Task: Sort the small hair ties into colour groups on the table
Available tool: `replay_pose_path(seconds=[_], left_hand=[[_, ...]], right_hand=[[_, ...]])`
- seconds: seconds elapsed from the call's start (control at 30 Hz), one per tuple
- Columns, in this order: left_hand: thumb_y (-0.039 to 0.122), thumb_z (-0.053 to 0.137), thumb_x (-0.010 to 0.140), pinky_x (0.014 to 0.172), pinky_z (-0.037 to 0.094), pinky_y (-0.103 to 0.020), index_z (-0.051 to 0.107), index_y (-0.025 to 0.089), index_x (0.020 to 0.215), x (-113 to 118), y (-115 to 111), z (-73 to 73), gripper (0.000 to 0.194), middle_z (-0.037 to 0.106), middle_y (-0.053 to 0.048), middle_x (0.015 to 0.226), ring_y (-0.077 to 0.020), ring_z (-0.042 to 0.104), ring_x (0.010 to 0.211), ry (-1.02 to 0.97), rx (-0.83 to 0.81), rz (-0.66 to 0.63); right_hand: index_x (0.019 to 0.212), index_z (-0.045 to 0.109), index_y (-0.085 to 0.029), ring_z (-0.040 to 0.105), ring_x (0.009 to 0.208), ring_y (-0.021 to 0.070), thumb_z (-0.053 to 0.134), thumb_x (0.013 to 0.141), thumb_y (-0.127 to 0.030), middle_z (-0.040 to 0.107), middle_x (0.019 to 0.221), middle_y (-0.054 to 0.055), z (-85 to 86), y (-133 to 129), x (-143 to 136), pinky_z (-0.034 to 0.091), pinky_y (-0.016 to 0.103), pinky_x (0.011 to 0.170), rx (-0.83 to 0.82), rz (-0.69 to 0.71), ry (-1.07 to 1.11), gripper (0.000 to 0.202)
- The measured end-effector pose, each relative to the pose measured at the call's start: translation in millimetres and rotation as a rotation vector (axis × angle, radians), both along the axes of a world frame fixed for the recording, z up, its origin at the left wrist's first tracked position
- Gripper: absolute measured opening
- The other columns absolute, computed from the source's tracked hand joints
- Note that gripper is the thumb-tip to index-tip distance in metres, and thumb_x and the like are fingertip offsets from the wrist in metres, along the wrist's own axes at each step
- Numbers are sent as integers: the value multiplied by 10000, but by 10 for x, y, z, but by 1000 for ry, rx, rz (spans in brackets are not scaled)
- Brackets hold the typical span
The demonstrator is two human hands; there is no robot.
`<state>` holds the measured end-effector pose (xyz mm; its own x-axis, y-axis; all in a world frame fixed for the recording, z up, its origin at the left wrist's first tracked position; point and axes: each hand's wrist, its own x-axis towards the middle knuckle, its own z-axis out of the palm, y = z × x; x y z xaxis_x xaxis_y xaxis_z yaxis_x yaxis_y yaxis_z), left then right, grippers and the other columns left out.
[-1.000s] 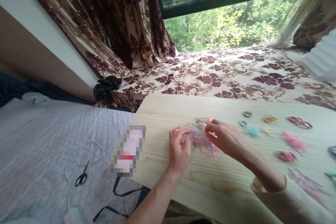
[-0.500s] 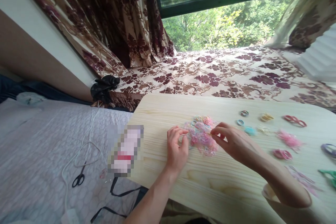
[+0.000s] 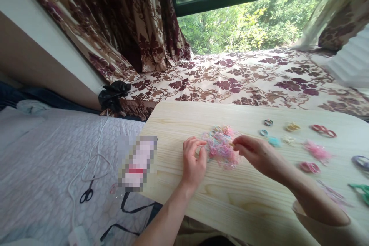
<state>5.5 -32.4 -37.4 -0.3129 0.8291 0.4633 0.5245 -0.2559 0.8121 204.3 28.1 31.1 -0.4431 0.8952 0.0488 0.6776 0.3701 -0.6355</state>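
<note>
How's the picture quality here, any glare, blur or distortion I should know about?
Head view: daylight from the window is bright but not blown out; the wooden board is evenly lit with soft shadows under both hands. A pixelated patch hides one item at the board's left edge. The board's edges bow from wide-angle distortion. The pile of small elastic bands is slightly soft.

Daylight pours in through the window (image 3: 248,11) at the top, where the foliage outside is bright and slightly washed out. It lights the pale wooden surface (image 3: 230,200) evenly and throws only soft, faint shadows under the hands. The curtain (image 3: 121,27) folds at upper left sit in deep shade. Straight lines bow toward the edges from the wide lens. A pixelated patch (image 3: 137,163) hides one object; the small bands look slightly soft.
</note>
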Motion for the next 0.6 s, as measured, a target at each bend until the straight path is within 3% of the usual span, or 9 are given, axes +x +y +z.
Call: replay_pose_path(seconds=[0.23,0.6], left_hand=[[88,507,851,1019,470,-424,662,208,881,8,2,-1,199,689,-60,982,-222,587,1101,-6,9,3],[114,499,863,1023,472,-427,666,207,874,8,-5,29,192,690,-63,983,-223,588,1111,-11,-14,2]], right_hand=[[842,708,-216,621,578,144,508,807,-332,735,736,30,-71,5,-13,480,261,566,-26,-35,0,233],[831,732,-216,608,559,135,495,839,-265,732,813,56,-1,-14,65,453,264,537,138,-13,-101,242]])
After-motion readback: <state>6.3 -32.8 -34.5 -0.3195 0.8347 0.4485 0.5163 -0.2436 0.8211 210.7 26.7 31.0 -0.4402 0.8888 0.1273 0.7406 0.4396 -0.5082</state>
